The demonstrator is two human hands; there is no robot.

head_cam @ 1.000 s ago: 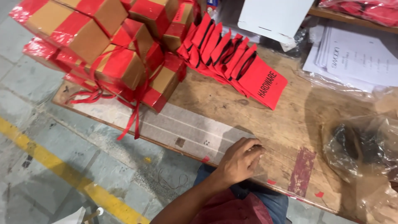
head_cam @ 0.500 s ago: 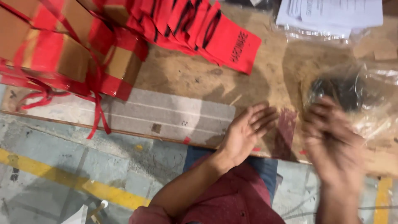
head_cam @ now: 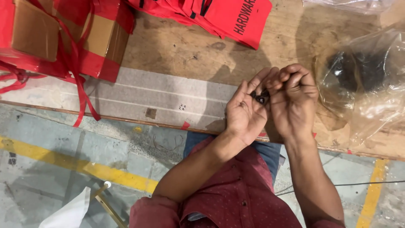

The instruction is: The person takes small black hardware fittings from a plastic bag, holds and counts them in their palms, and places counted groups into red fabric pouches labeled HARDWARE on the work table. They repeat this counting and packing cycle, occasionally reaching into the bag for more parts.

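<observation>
My left hand (head_cam: 244, 110) is cupped palm up above the front edge of the wooden table (head_cam: 177, 50). A few small dark metal pieces (head_cam: 260, 98) lie in its palm. My right hand (head_cam: 294, 101) is pressed against it from the right, its fingers curled in a loose fist over the same pieces. Whether the right fingers grip any of them is hidden. Just right of my hands lies a clear plastic bag (head_cam: 365, 84) with a dark mass of small parts inside.
A fan of flat red pouches (head_cam: 219, 14) lies at the back of the table. Cardboard boxes wrapped in red tape (head_cam: 59, 36) with loose red straps stand at the left. A grey taped strip (head_cam: 139, 99) runs along the front edge. Below is concrete floor with yellow lines (head_cam: 63, 164).
My view has swung right and closer. The left hand has lifted off the table edge and turned palm up. The right hand came from the bag and now meets it over the small pieces.
</observation>
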